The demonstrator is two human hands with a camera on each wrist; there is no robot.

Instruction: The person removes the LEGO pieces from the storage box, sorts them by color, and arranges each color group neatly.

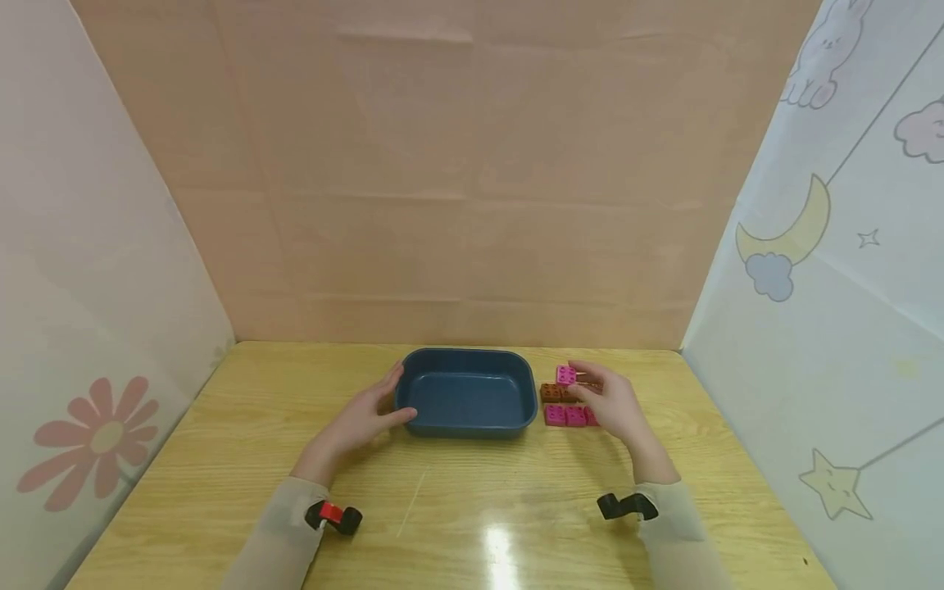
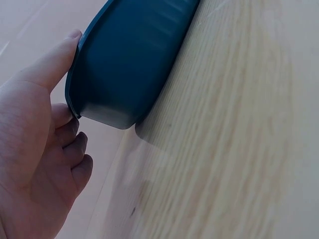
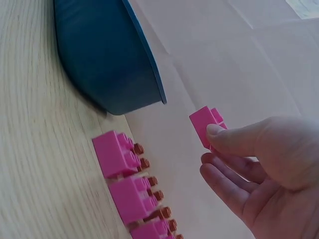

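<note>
A dark blue rectangular tray (image 1: pixel 465 431) stands on the table, empty inside. My left hand (image 1: pixel 359 421) holds its left end, with the thumb at the near corner and the fingers toward the far corner; the left wrist view shows them against the rim (image 2: pixel 73 94). Right of the tray, my right hand (image 1: pixel 614 403) pinches a pink toy building block (image 3: pixel 203 125) between thumb and fingers, raised over the other blocks. Below it lie a row of pink blocks (image 1: pixel 555 415) and, behind, a row of brown blocks (image 1: pixel 550 392), both partly hidden by that hand.
The wooden table (image 1: pixel 457 508) reaches back to a beige paper backdrop (image 1: pixel 465 164). White panels stand at both sides, the right panel (image 1: pixel 848 344) printed with a moon and star, the left one with a flower (image 1: pixel 103 438).
</note>
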